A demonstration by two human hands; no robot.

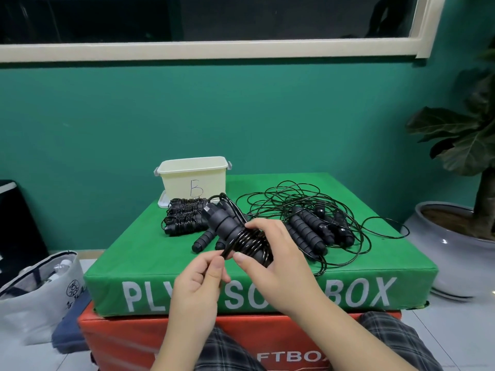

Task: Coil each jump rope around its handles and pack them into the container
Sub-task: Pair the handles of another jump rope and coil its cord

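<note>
My right hand (273, 253) grips a pair of black jump-rope handles (227, 226) with cord wound round their middle, held above the green box. My left hand (203, 277) pinches the loose end of that black cord (224, 253) just left of the coil. A finished coiled rope bundle (184, 216) lies in front of the cream container (194, 175) marked "B". Loose tangled ropes (308, 207) with several black handles (318, 231) lie on the right half of the box. More handles (202, 241) lie under my hands.
The green soft plyo box (128, 263) sits on an orange one (120, 341). A white bag (37, 290) stands on the floor at left, a potted plant in a grey pot (442, 253) at right. The container's lid (162, 202) lies beside it.
</note>
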